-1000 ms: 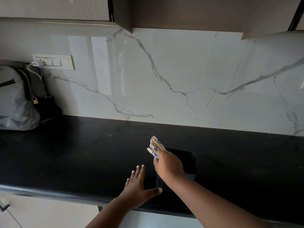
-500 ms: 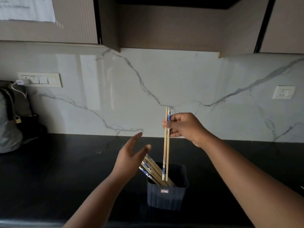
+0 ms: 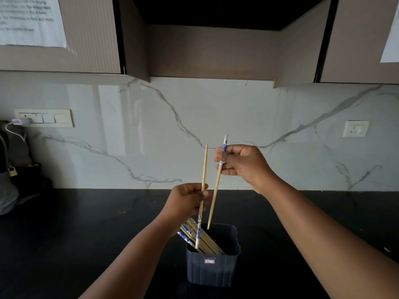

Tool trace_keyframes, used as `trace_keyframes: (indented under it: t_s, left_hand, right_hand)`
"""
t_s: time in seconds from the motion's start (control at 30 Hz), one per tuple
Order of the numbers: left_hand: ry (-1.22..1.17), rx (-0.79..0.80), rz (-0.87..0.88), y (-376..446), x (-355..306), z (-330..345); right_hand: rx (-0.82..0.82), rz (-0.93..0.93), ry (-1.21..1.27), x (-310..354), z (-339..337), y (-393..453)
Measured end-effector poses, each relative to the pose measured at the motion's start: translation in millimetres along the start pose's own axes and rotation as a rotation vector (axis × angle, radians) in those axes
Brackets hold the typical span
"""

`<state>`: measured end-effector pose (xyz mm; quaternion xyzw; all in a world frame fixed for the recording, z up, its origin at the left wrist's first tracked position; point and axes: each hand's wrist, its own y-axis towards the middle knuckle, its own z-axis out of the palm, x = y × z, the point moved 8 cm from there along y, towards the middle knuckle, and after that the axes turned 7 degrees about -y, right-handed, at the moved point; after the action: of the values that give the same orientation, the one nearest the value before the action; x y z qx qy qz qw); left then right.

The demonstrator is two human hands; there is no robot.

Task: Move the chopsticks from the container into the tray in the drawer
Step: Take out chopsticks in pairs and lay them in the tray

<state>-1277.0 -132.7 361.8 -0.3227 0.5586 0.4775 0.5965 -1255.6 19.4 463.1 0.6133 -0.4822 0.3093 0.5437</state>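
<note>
A dark square container (image 3: 212, 269) stands on the black counter, with several wooden chopsticks (image 3: 194, 236) leaning in its left side. My left hand (image 3: 186, 200) grips one chopstick (image 3: 204, 167) upright, its blue-patterned end down in the container. My right hand (image 3: 241, 162) pinches a second chopstick (image 3: 214, 195) near its blue-patterned top, its bare tip hanging just above the container's rim. The drawer and its tray are out of view.
The black counter (image 3: 86, 234) runs along a white marble backsplash. A grey backpack (image 3: 8, 182) sits at the far left under a switch panel (image 3: 44, 118). A socket (image 3: 355, 128) is on the right wall. Upper cabinets (image 3: 211, 50) hang overhead.
My right hand lifted two chopsticks out of the container. My left hand rose and took one of them, so each hand now holds a single chopstick, held apart.
</note>
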Motion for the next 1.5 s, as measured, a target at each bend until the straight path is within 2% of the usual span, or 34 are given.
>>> trace_keyframes:
  t_s: [0.03,0.07,0.13,0.17,0.2,0.27,0.4,0.6,0.83,1.0,1.07,1.13,1.2,1.27,1.33,1.37,1.43,1.5]
  left_hand:
    - [-0.036,0.012,-0.02,1,2,-1]
    - [-0.076,0.021,-0.038,1,3,-2]
    - [-0.147,0.022,-0.07,1,5,-4]
    - [-0.164,0.023,-0.083,2,5,-5]
    - [-0.175,0.034,-0.095,1,5,-5]
    - [-0.223,0.081,-0.124,0,3,-3]
    - [-0.361,0.119,-0.187,-2,3,-2]
    - [-0.514,0.078,-0.238,-5,12,-3]
    - [-0.381,0.104,-0.282,-9,22,1]
    - [-0.373,0.085,-0.298,-11,25,3]
    - [-0.369,0.061,-0.291,-11,26,1]
    - [-0.384,0.039,-0.277,-11,27,-2]
    - [-0.411,0.011,-0.261,-9,28,-6]
    - [-0.413,-0.019,-0.246,-7,30,-10]
    - [-0.396,-0.043,-0.231,-5,34,-10]
    - [-0.39,-0.056,-0.226,-5,35,-10]
    - [-0.377,-0.084,-0.221,-4,40,-11]
    - [-0.376,-0.108,-0.218,-3,43,-12]
  right_hand:
    - [-0.05,-0.107,-0.049,12,-5,-4]
    - [-0.114,-0.297,-0.203,29,-9,-11]
    - [-0.143,-0.852,-0.705,63,9,-44]
    - [-0.093,-1.11,-0.938,64,27,-64]
    - [-0.028,-1.291,-1.103,56,43,-80]
    - [0.119,-1.446,-1.262,31,61,-98]
    - [0.262,-1.52,-1.258,-6,68,-119]
    - [0.254,-1.467,-1.232,-24,71,-122]
    - [0.281,-1.443,-1.212,-39,75,-126]
    - [0.302,-1.429,-1.209,-47,76,-127]
    - [0.287,-1.382,-1.227,-50,74,-126]
    - [0.215,-1.179,-1.126,-51,67,-119]
    - [0.081,-0.805,-0.81,-53,51,-102]
    - [-0.047,-0.356,-0.392,-67,35,-86]
    - [-0.036,0.139,0.036,-96,40,-80]
    - [0.004,0.33,0.197,-110,49,-82]
    - [0.031,0.519,0.307,-121,58,-87]
    - [0.011,0.549,0.32,-125,58,-89]
